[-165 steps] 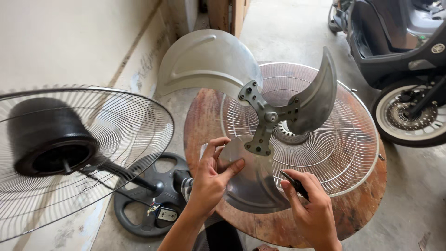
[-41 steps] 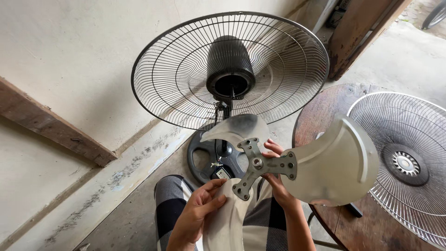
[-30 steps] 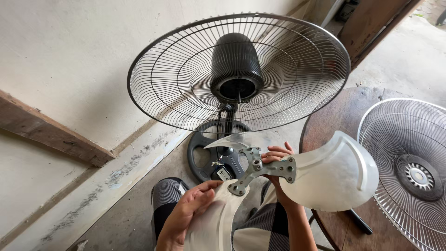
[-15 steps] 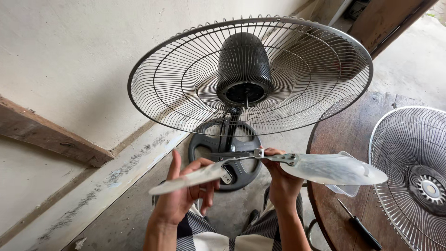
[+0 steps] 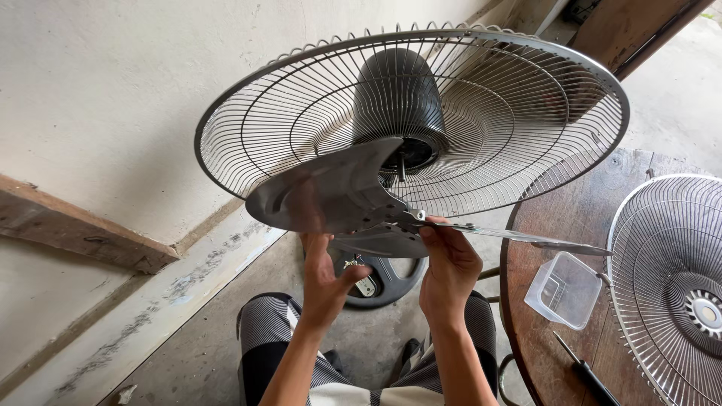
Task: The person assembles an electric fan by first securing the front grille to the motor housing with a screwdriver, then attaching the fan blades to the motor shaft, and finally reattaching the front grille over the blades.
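Metal fan blade [image 5: 338, 197] pinched by right hand [image 5: 448, 269]; left hand [image 5: 325, 280] seemingly grips beneath.

We are raising both forearms from the bottom edge, wrists close together. Our left hand [image 5: 325, 280] is reaching up, palm turned toward us, fingers hidden above, thumb sticking out to the right. Our right hand [image 5: 449, 269] is standing upright just beside it, back of hand toward us, fingers curled and pinching at the top.
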